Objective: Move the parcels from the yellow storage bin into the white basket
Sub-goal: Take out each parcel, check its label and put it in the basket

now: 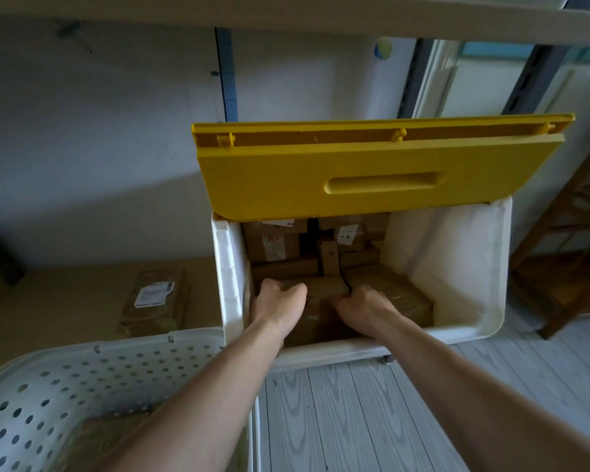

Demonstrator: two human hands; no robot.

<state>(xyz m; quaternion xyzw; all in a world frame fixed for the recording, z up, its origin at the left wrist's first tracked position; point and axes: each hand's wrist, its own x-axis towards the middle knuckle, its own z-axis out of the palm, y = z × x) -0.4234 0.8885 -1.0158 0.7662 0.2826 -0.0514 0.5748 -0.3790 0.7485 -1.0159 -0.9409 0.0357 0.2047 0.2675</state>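
The storage bin (457, 277) has white walls and a yellow lid (372, 172) swung up and open. Several brown cardboard parcels lie stacked inside it. Both my hands reach into the bin at its near side. My left hand (280, 303) grips the left end of the front parcel (321, 294), fingers curled over its far edge. My right hand (361, 306) grips the same parcel's right end. Another parcel (399, 294) lies just to the right. The white perforated basket (82, 379) stands at lower left, with a brown parcel (96, 437) on its bottom.
A large cardboard box (65, 301) sits left of the bin with a labelled parcel (155, 301) on top. A wooden rack (566, 267) stands at the right. Grey plank floor (389, 420) lies in front of the bin. A shelf board runs overhead.
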